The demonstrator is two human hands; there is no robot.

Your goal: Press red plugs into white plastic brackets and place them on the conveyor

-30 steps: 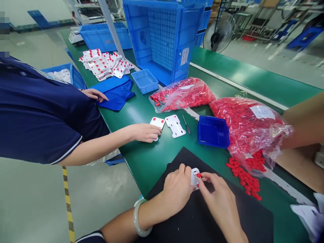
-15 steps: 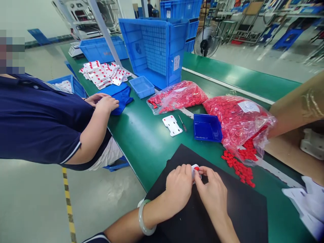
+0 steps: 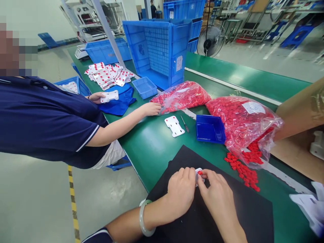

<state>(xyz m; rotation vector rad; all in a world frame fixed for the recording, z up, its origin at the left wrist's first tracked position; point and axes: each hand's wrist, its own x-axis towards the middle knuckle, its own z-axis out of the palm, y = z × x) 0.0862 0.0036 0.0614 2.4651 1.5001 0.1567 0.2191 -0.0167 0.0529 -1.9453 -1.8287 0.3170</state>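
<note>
The black mat (image 3: 235,216) looks matt and soft, like foam or felt; beyond it, the green table (image 3: 152,148) has a smooth, faintly glossy surface; the small blue tray (image 3: 210,129) past the mat is hard glossy plastic; the bag (image 3: 243,121) beside that tray is thin, crinkled, shiny film over red plastic pieces.

Left hand (image 3: 181,189) and right hand (image 3: 217,197) side by side, fingers (image 3: 202,175) curled, fingertips meeting
</note>
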